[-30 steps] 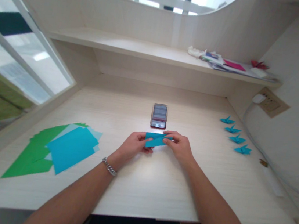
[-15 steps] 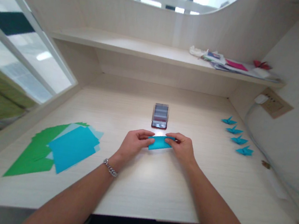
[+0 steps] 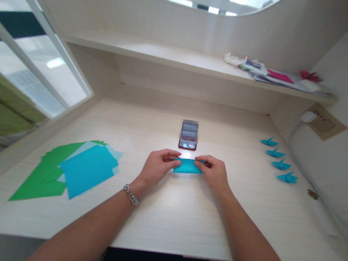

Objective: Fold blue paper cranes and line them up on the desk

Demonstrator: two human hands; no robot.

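A folded strip of blue paper [image 3: 188, 166] lies flat on the pale wooden desk [image 3: 168, 216] at the centre. My left hand [image 3: 156, 167] pinches its left end, fingers closed on the paper. My right hand [image 3: 214, 174] pinches its right end the same way. A bracelet is on my left wrist. Just beyond the paper a phone [image 3: 189, 135] lies on the desk.
A fanned stack of blue and green paper sheets [image 3: 74, 170] lies at the left. Several blue folded paper cranes [image 3: 279, 160] line the right side. A wall socket with a white plug and cable [image 3: 308, 119] is at the right. Papers clutter the shelf [image 3: 275, 77] above.
The blue paper has gone from a tilted, half-folded piece to a flat horizontal strip pressed on the desk. Both hands stay at its ends.
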